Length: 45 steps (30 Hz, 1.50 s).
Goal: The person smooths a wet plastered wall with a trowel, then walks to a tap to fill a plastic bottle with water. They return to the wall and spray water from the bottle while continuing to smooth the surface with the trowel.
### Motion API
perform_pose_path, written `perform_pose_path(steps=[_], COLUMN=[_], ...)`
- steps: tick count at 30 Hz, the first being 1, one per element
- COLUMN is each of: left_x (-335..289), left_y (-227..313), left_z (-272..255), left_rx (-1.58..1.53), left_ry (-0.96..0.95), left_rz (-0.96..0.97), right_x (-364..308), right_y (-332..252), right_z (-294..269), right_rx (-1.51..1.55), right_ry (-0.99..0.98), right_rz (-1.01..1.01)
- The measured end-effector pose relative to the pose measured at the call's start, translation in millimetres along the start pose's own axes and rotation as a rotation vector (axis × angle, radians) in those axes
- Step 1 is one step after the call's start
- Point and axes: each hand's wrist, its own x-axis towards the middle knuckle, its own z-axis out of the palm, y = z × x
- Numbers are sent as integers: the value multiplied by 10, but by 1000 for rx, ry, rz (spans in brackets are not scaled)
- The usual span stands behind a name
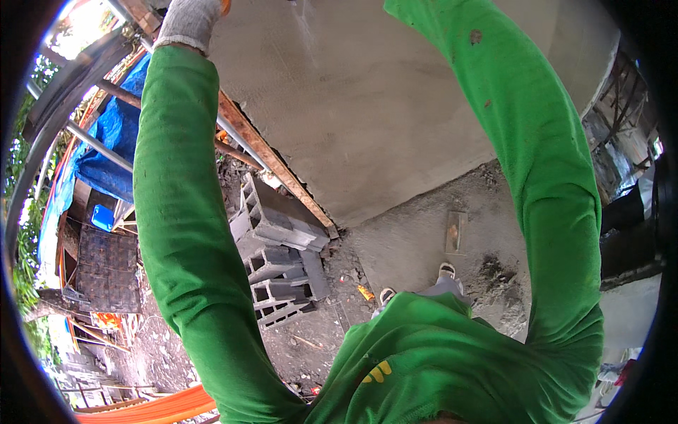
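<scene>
My left arm (pixel 185 205) and right arm (pixel 540 169) extend forward; my gloved left hand (pixel 189 22) is cropped at the upper edge.

The sleeves (pixel 185 177) are green, the plaster (pixel 360 113) grey-brown, the tarp (pixel 111 152) blue.

Left of centre: one stack of grey hollow concrete blocks (pixel 289 230), cores showing, on rubble-strewn ground (pixel 304 357); one small orange-yellow scrap (pixel 365 292) lying apart from the stack, to its right. Far left: one creased blue tarpaulin (pixel 106 177), crossed by a pale metal pipe (pixel 99 143); below it, one small bright-blue container (pixel 103 218) and one dark hanging sheet (pixel 106 268); green foliage (pixel 27 265) at the outer rim. Lower left: one length of orange fabric (pixel 159 408), drawn into long folds.
</scene>
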Motion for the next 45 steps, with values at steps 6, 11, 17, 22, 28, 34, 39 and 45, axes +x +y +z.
perform_pose_path(steps=[6, 11, 17, 22, 28, 34, 39, 45], left_x=[220, 392, 623, 751, 795, 858, 939, 1040], left_y=[-71, -157, -309, -475, -634, -772, -970, -1369], left_z=[630, 1359, 2293, 2991, 3503, 3994, 4349, 4758], left_rx=[-26, -49, -75, -111, -145, -144, -195, -375], left_ry=[-80, -95, -160, -190, -254, -258, -278, -340], left_rz=[41, -19, -26, -102, -117, -124, -161, -142], right_x=[-47, -78, -253, -330, -468, -614, -657, -748], right_y=[321, 652, 1115, 1543, 1866, 2151, 2428, 2680], right_z=[-576, -1189, -2057, -2536, -2960, -3337, -3550, -3790], right_rx=[-24, -222, -102, 17, 42, 197, -137, -423], right_ry=[85, 182, 134, 153, 186, 107, 257, 340], right_rz=[-131, -87, -4, -214, -63, -19, -31, 85])
